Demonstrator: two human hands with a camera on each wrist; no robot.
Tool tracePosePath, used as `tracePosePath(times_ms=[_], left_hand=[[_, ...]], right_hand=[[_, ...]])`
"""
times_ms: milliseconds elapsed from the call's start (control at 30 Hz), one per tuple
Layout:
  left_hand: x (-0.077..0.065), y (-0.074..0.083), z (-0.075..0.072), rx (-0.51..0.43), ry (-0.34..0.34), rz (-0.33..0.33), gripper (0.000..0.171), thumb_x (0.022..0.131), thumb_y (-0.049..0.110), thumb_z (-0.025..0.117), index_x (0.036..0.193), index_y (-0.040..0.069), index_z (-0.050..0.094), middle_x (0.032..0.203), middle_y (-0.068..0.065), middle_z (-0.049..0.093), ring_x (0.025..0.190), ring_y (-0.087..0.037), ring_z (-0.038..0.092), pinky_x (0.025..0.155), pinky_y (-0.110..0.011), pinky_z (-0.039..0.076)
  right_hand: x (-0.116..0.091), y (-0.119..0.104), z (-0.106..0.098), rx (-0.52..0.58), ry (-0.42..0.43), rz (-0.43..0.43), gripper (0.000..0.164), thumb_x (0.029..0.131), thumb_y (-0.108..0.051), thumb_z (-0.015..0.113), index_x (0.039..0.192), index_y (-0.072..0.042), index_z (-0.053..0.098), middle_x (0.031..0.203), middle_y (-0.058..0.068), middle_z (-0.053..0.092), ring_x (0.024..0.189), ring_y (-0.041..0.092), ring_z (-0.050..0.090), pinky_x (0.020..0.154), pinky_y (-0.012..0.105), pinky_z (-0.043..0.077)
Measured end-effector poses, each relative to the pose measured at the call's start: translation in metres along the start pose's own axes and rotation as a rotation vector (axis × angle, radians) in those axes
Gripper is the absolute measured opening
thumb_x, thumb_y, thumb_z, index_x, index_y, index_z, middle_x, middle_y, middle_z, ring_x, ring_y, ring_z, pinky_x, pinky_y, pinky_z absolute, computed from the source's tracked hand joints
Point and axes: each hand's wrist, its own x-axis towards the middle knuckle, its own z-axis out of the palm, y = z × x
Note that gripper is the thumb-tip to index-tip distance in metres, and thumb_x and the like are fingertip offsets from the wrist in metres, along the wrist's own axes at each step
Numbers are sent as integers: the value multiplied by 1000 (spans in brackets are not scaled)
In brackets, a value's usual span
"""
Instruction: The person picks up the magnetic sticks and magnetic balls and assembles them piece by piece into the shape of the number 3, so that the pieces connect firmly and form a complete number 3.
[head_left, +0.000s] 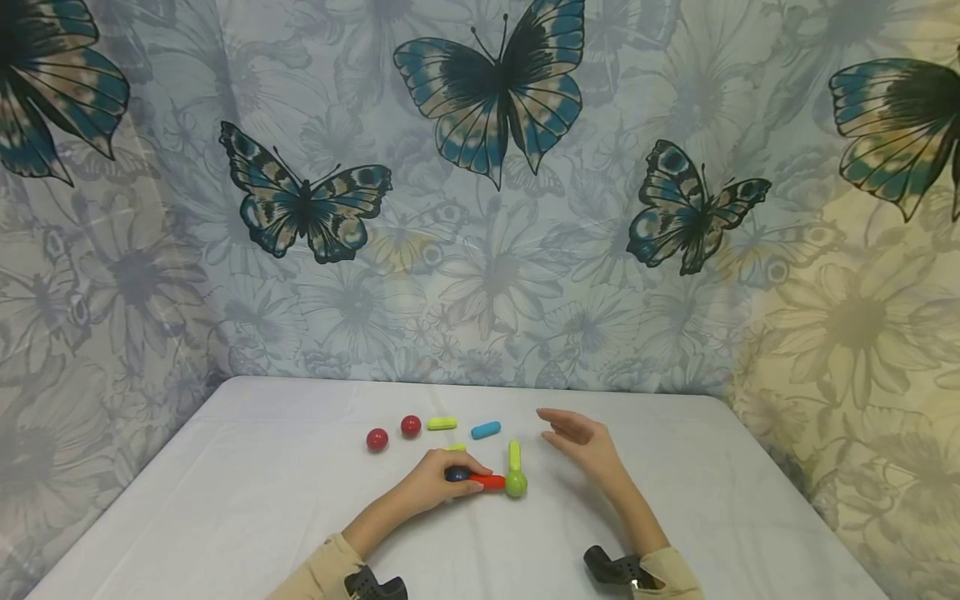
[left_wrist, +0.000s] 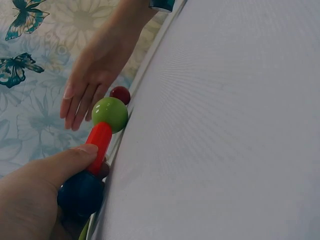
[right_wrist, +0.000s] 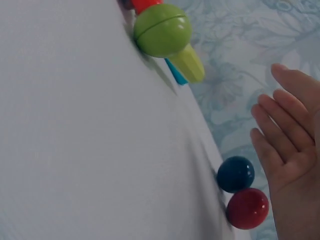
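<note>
1. Nearest the camera in the head view: beige sleeves and dark wrist mounts. Beyond these, gripping the red rod and navy ball with the left hand. Running left to right along the red rod to the green ball; from there, pointing away from the body along the yellow rod. Holding the right hand with fingers extended, grasping nothing, just right of the yellow rod. Judged as the deciding relation: green ball closer to the left hand, yellow rod's free tip slightly closer to the right. Lying loose farther out: blue rod, loose yellow rod, red balls.

2. In the left wrist view, pressing the thumb on the red rod, with the green ball in line beyond. Turning the right palm toward this camera, fingers straight. Impossible to tell how deeply joined.

3. In the right wrist view, slanting out of the green ball along the yellow rod, free end toward the right hand, no contact visible. Beside that hand: loose blue ball and loose red ball, apparently touching.
</note>
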Motion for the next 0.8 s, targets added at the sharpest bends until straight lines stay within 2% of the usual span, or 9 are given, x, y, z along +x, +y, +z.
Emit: tracePosePath(times_ms=[200,433,533,700,800], left_hand=[[0,-1,0,-1,4,-4,21,87,28,74,107,28,74,108,9,73,104,-5,61,95,-23,46],[0,-2,1,-6,8,-10,21,86,27,74,107,28,75,108,9,73,104,-6,61,96,-23,46],[0,-1,1,-3,10,-8,21,86,28,74,107,28,75,108,9,73,104,-5,61,96,-23,46],[0,1,0,-4,7,-5,21,86,27,74,107,27,75,108,8,73,104,-5,61,95,-22,46],[0,1,0,-1,6,-2,21,87,26,74,108,26,75,108,8,73,103,-4,61,94,-22,47]], right_hand=[[-2,2,-10,13,46,27,42,88,-27,72,126,-11,64,133,8,64,128,22,57,101,15,46],[-5,2,-19,-37,116,112,47,87,-35,73,129,-17,63,136,3,62,134,22,51,96,12,46],[-5,6,-21,-51,129,108,47,88,-36,72,129,-16,62,137,4,61,135,19,50,102,12,42],[-6,10,-25,-35,149,87,47,87,-32,73,129,-12,62,137,7,61,132,9,52,103,9,39],[-7,12,-28,-42,153,85,47,88,-31,72,129,-12,62,137,7,61,132,9,52,105,10,38]])
